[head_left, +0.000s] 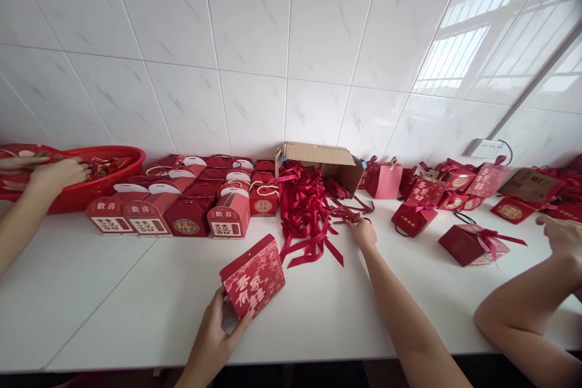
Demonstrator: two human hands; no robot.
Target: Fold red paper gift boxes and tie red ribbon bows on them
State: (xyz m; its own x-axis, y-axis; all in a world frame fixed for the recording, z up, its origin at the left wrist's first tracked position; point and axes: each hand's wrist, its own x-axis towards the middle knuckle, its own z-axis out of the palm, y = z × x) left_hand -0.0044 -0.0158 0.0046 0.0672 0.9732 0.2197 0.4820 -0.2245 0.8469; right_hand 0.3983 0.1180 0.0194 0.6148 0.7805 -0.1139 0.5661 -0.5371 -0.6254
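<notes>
Head view: from here I see the left hand (217, 326) pinching a red printed box (260, 276) at its lower left corner, fingers parted only by its thickness. The box tilts over the white table (327, 321), with bare surface running from it to the front edge and across to the right forearm. The right hand (364, 233) reaches to the dark ribbons (349, 212), just right of the bright ribbon pile (302, 197); its fingers curl there, though I can't tell whether they grip one. Rows of closed boxes (191, 215) edge the left side, and bow-tied boxes (473, 242) the right. A co-worker's forearm (518, 303) borders the right end; another person's hand (61, 174) is at the red basin (109, 179).
</notes>
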